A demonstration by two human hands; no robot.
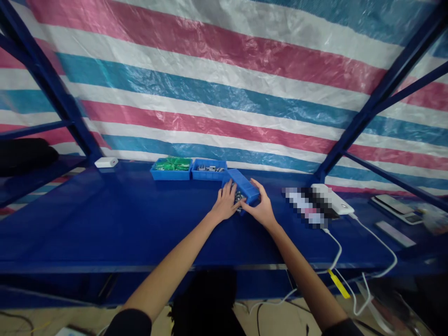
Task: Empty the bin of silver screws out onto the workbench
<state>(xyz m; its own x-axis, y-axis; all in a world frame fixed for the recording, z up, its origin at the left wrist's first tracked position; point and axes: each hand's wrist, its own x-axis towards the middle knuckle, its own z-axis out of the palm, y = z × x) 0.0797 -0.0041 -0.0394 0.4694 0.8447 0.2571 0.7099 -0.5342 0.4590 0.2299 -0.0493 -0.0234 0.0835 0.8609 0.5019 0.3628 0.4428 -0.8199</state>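
Head view: blue counter (105, 219) under a blue metal frame, with a pink, white and blue striped tarp (224, 79) as backdrop. Both bare hands meet at a small blue bin (244, 185) mid-counter, tilted with its near end tipped down toward the person. Left hand (226, 204) lies flat at the bin's left side, fingers spread and loose over the small grey metal parts (239, 197) at its mouth; grip released, holding nothing that can be made out. Right hand (259, 206) wraps the bin's near right corner, thumb over the rim, so its grip is closed on the bin.

Far left of that bin, two more blue bins sit touching side by side: the left one (171, 169) has green pieces in it, the right one (209, 170) has grey metal pieces. White small box (106, 162) sits far left on the counter, well apart.

Right of the hands: a pixelated patch, then a white power bank (336, 201) with a white cable (353, 261) running off the near edge, yellow tag on it. Far right, a scale-like device (397, 208), blurred. No readable writing, brand or label anywhere; all too small or blurred.
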